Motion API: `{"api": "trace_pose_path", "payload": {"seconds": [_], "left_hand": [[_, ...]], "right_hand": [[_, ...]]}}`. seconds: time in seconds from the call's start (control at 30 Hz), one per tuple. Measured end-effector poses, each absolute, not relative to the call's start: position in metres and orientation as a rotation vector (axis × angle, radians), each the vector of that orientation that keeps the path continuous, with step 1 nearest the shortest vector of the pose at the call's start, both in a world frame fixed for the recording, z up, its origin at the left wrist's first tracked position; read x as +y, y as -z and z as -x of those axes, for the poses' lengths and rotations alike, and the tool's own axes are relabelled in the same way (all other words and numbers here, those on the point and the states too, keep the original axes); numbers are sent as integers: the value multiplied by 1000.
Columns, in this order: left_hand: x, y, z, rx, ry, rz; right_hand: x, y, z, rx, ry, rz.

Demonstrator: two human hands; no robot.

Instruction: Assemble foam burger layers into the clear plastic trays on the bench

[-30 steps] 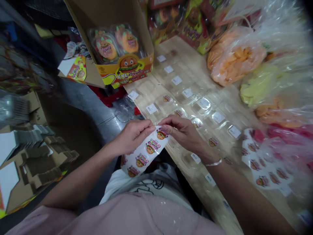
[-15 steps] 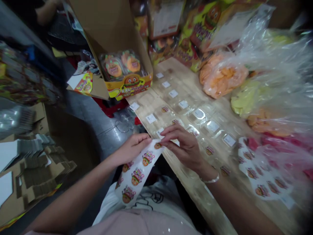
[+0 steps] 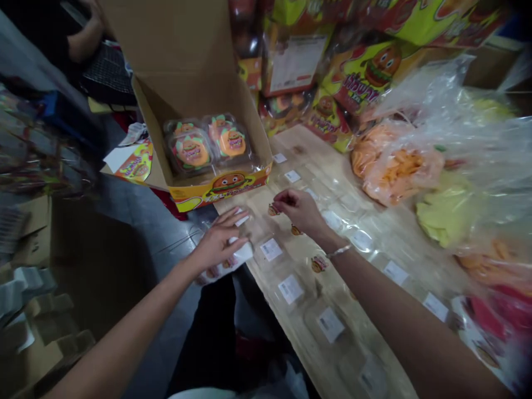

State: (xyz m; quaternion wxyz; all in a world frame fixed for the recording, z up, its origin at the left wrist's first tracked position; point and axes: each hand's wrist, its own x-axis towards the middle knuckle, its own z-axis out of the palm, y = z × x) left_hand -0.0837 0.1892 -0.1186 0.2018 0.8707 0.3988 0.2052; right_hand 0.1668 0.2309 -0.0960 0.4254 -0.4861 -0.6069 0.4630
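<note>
My left hand (image 3: 218, 241) reaches over the near edge of the wooden table, a white strip of burger stickers (image 3: 226, 266) held beneath its palm and thumb. Its outstretched fingers rest by a clear plastic container with a white label (image 3: 241, 217). Further in, the fingers of my right hand (image 3: 301, 211) pinch at a small burger sticker (image 3: 273, 209) above another clear container. Whether the sticker touches the plastic there, I cannot tell. More burger stickers (image 3: 319, 264) show on containers along the same row. Labelled containers (image 3: 290, 288) line the table on both sides of it.
An open display box (image 3: 220, 191) with packed burger candies stands behind my hands. Bags of orange (image 3: 399, 166) and yellow pieces (image 3: 444, 210) lie to the right. Printed boxes (image 3: 361, 77) stack at the back. Cartons (image 3: 29, 332) stand lower left; a person's arm (image 3: 87, 39) shows upper left.
My hands have come apart: the right has gone forward over the containers with a sticker at its fingertips. My left has carried the strip to the table edge. The view has shifted.
</note>
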Motion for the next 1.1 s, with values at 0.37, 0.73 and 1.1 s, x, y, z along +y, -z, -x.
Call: {"api": "trace_pose_path", "payload": {"seconds": [0.37, 0.73, 1.1], "left_hand": [[201, 136, 83, 1093, -701, -2475], [201, 136, 81, 1107, -722, -2507], [204, 136, 81, 1107, -718, -2522]], "right_hand": [[299, 122, -149, -1626, -1228, 1209], [300, 133, -146, -1669, -1140, 1188], [296, 133, -147, -1694, -1076, 1244]]}}
